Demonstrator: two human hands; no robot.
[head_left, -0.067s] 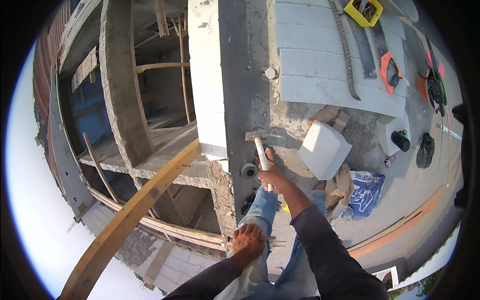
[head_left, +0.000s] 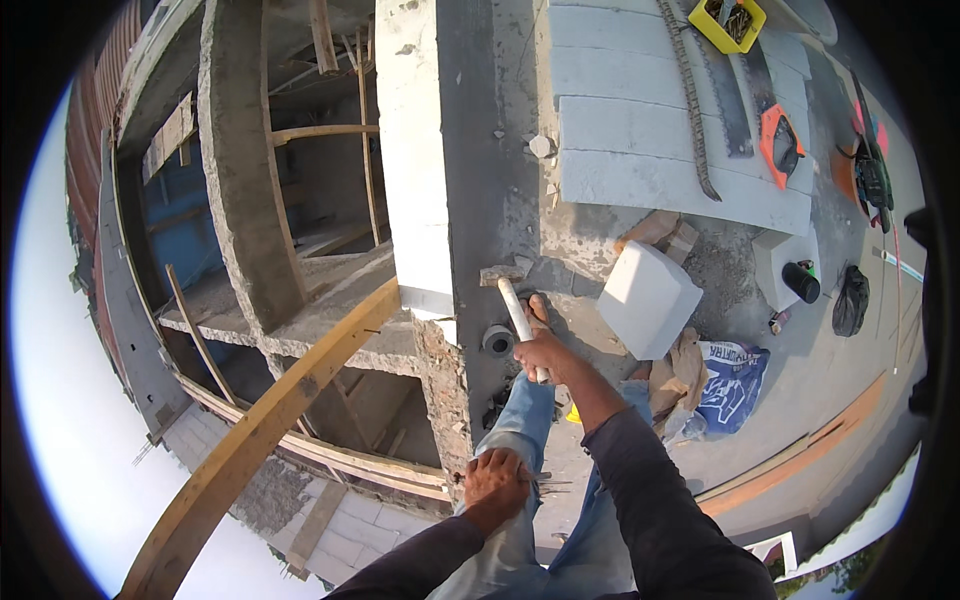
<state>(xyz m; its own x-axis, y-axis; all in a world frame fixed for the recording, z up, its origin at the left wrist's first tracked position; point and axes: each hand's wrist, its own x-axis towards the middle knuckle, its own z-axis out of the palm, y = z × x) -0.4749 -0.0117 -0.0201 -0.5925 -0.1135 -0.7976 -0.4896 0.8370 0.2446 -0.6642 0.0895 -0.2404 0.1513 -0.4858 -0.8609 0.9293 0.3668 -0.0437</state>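
Observation:
My right hand (head_left: 543, 354) is wrapped round the pale handle of a hammer (head_left: 516, 312). The hammer's blocky head lies over the dark strip along the wall's edge, with a small grey fragment (head_left: 523, 265) right beside it. Closed, my left hand (head_left: 497, 486) rests on my left knee; thin nails (head_left: 552, 483) stick out past its fingers on the right. A grey roll with a hole in its middle (head_left: 498, 341) sits on the dark strip, left of my right hand.
A timber beam (head_left: 270, 405) slants across the open drop at left. White blocks (head_left: 680, 130) carry a ribbed steel bar (head_left: 690, 100), an orange-handled saw (head_left: 780, 145) and a yellow bin (head_left: 728, 25). A loose white block (head_left: 650, 300) and blue-white sack (head_left: 733, 388) lie right.
The hammer head has shifted slightly left, and its handle leans more. A small grey fragment now shows beside the head. My left hand stays on the knee.

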